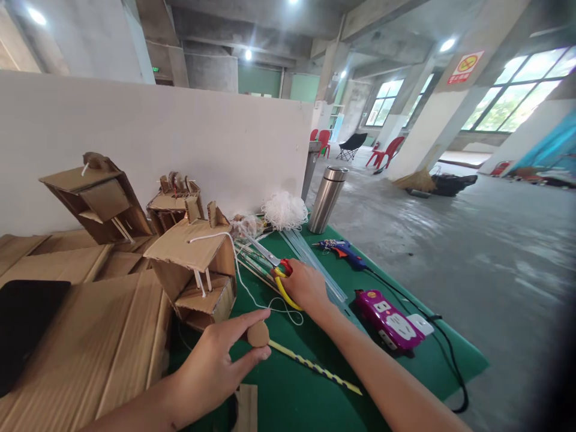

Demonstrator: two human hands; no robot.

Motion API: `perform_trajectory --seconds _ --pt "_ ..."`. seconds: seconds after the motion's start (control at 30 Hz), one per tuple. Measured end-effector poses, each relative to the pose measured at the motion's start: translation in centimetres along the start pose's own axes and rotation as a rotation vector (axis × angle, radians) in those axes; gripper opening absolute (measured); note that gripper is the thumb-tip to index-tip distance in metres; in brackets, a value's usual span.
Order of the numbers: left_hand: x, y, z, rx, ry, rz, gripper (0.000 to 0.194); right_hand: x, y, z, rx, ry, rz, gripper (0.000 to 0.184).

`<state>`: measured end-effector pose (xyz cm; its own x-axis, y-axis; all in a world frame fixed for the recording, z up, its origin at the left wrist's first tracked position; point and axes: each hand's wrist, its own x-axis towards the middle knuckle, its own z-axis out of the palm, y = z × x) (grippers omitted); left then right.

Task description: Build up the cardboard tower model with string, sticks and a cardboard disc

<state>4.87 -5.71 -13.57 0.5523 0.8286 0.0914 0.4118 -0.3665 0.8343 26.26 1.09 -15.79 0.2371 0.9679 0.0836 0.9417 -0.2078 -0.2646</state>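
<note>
My left hand (220, 354) pinches a small round cardboard disc (258, 334) between thumb and finger. From behind the disc a yellow stick with dark spiral marks (315, 365) runs to the lower right; whether it is joined to the disc I cannot tell. Farther forward, my right hand (306, 288) is closed on the yellow and red handles of a pair of scissors (284, 287), whose blades point away to the left. Left of them stands a cardboard box structure (193, 252) with white sticks inside and a white string (240, 279) trailing from its top.
Two more cardboard structures (101, 198) stand by the white partition (216, 144). Clear glue sticks (310, 258), a bundle of white string (284, 210) and a steel flask (328, 199) are behind the scissors. A blue glue gun (342, 249) and purple power strip (391, 321) with cable lie right.
</note>
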Motion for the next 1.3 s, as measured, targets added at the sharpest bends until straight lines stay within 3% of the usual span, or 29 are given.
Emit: perform_trajectory --seconds 0.5,0.8,0.97,1.03,1.1,1.13,1.17,1.3 --pt "-0.2 -1.4 0.6 0.039 0.015 0.089 0.035 0.3 0.2 0.1 0.017 -0.005 0.005 0.037" --pt "-0.7 -0.6 0.2 0.075 0.063 0.217 0.037 0.5 0.4 0.6 0.053 -0.007 0.039 0.041" --pt "-1.5 0.9 0.1 0.054 -0.023 0.325 0.044 1.1 1.0 1.4 0.064 -0.011 0.021 0.035" --pt "-1.6 2.6 -1.5 0.097 -0.135 0.412 0.044 1.2 1.1 1.6 0.072 0.002 -0.001 0.03" --pt "-1.8 4.9 -4.3 0.188 -0.239 0.489 0.04 1.1 1.2 1.7 0.081 0.013 -0.026 0.028" --pt "-1.7 6.1 -6.1 0.281 -0.216 0.523 0.037 1.1 1.2 1.7 0.085 0.016 -0.038 0.028" --pt "-1.6 7.1 -7.9 0.38 -0.161 0.57 0.036 1.1 1.2 1.7 0.088 0.019 -0.05 0.028" --pt "0.2 9.2 -14.8 0.618 0.395 0.482 0.03 1.0 1.3 1.8 0.089 0.03 -0.087 0.027"
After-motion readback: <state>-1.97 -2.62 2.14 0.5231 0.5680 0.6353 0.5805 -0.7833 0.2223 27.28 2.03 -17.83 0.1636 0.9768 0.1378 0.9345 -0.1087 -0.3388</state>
